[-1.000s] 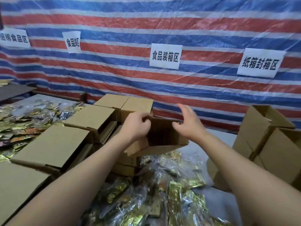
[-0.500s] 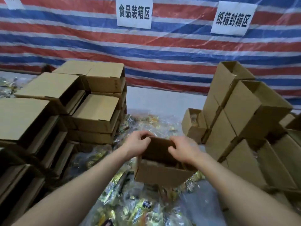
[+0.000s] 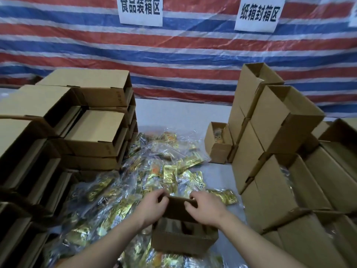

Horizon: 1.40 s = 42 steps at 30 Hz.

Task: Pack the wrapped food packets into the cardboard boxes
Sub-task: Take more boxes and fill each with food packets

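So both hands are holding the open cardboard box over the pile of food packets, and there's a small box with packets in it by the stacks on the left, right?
One thing is wrong: the small box with packets stands by the stacks on the right, not the left. The head view shows this. The rest holds: left hand and right hand both grip the open cardboard box over the pile of food packets.

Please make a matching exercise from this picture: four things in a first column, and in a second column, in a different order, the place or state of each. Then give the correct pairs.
Things
1. open box
2. food packets
3. stack of boxes lying on their sides
4. small box with packets inside

Places or states
A. spread loose over the middle of the table
B. gripped by the left hand and the right hand
C. standing before the piled boxes on the right
D. at the left of the table

Pairs: 1-B, 2-A, 3-D, 4-C
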Tool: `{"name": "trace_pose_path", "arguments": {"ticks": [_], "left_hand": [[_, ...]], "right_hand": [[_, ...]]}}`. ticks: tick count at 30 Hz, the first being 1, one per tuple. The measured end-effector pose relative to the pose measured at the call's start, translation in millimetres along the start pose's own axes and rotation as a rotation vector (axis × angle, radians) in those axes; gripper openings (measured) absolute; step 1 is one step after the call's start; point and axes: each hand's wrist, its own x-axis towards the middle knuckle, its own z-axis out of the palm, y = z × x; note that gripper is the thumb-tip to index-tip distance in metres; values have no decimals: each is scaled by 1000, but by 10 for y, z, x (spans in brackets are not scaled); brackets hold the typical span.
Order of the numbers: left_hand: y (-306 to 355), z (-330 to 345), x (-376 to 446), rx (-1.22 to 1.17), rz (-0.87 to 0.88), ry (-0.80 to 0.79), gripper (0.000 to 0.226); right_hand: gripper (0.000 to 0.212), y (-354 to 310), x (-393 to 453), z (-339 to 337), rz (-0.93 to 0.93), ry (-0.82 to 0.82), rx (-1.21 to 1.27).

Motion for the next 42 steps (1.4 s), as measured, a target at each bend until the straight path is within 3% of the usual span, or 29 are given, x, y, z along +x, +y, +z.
{"name": "trace_pose_path", "arguments": {"ticks": [3,8,12,16,23,28,33,42], "left_hand": [[32,-48,34,155,102,7,21],[109,-39,31,477,345,-24,49],[254,92,127,426,325,-150,45],[362,200,235,366,193,-343,42],[283,452,260,508,51,-701,57],[293,489,473,410,-27,-638,52],[562,562,883,383,1,-530,52],[653,501,970,399,-8,-618,62]], "right_hand": [[50,103,7,-19,37,21,86],[45,271,-12,80,68,13,328],[39,505,74,214,246,62,477],[12,912,210,302,326,-47,254],[64,1500,580,397,330,-293,-82],[90,1718,784,487,242,-389,-266],[108,1876,850,539,202,-437,-382],[110,1904,898,735,136,-467,-483]]}}
